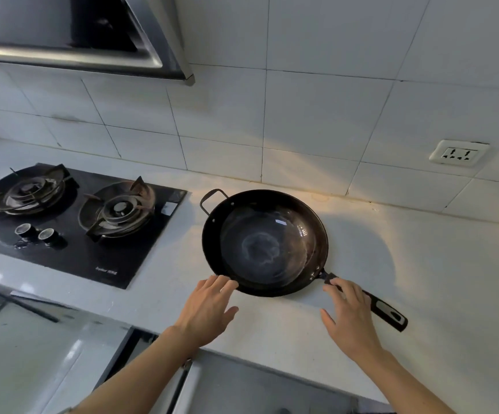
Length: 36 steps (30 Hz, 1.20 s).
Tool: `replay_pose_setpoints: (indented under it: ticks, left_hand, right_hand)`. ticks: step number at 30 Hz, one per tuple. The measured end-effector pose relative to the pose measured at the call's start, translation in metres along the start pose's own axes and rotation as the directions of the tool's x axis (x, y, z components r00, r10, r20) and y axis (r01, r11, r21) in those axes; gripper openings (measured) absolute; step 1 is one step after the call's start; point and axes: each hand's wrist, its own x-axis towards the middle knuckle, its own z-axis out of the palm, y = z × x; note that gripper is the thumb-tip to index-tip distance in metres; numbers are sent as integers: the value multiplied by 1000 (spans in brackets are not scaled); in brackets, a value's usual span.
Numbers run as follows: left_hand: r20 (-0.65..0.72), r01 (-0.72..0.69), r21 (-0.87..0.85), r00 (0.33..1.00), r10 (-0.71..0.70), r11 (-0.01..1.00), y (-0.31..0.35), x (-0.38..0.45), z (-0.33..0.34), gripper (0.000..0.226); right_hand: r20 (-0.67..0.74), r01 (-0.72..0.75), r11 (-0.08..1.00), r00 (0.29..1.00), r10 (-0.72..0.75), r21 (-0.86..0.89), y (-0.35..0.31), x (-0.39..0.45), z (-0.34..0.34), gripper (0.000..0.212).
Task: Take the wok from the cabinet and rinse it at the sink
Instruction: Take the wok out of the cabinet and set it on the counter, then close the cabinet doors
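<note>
The black wok [264, 243] sits on the white tabletop [421, 279] beside the stove [72, 222], both hands spread, the left hand [209, 309] maybe touching its rim, the right hand [348, 318] over the handle, so next comes gripping and carrying it to the sink.

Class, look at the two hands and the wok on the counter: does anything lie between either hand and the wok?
Nothing visible does. The left hand reaches the wok rim; the right hand hovers at its long handle.
</note>
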Motion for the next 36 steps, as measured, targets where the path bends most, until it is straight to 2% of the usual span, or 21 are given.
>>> replay_pose_setpoints:
  ticks: [7,14,24,26,29,36]
  left_hand:
    - [14,123,-95,992,-122,988,-73,-105,0,40]
    - [127,277,-90,956,-265,957,-128,-198,14,33]
    - [162,436,-111,894,-417,893,-153,-255,19,36]
    - [183,515,-116,851,-491,849,-155,-259,18,38]
    - [260,658,-132,745,-614,742,-153,-274,21,47]
    - [442,777,-143,604,-663,613,-162,-299,58,40]
  right_hand:
    - [68,-50,998,996,53,-47,-106,-54,20,44]
    - [268,-69,990,958,100,-121,-203,-103,29,45]
    - [319,-28,998,947,46,-59,-241,-108,37,46]
    - [325,-13,998,945,30,-54,-239,-109,39,46]
    - [362,-10,999,932,27,-49,-235,-118,44,46]
    - [467,-10,997,883,47,-81,-234,-141,69,47]
